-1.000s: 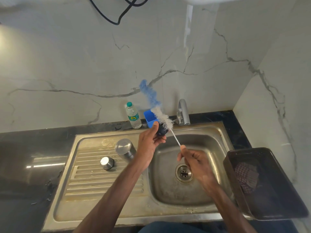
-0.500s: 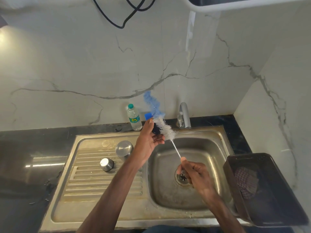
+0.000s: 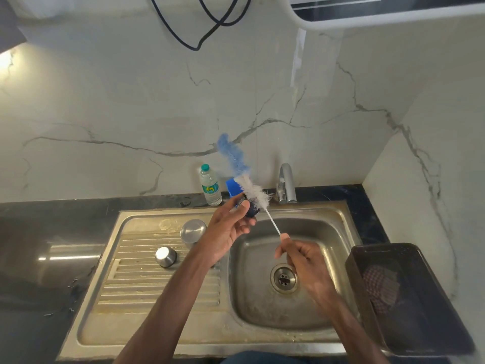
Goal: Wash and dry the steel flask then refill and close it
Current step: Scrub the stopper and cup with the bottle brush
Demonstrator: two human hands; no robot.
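Your right grip (image 3: 301, 258) pinches the bottle brush (image 3: 253, 193) by its wire handle; your left grip (image 3: 228, 228) holds a dark blue container (image 3: 252, 209) at the bristles. The steel flask (image 3: 193, 230) stands on the drainboard (image 3: 157, 287), steel cap (image 3: 165, 256) near it.

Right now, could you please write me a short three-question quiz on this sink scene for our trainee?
1. True or false: the left hand holds a small dark bottle beside the bristles of the bottle brush.
2. Where is the steel flask? A) in the basin B) on the drainboard C) on the black counter
3. Fill in: the checked cloth lies in the dark ____.
Key: 1 true; 2 B; 3 basket.
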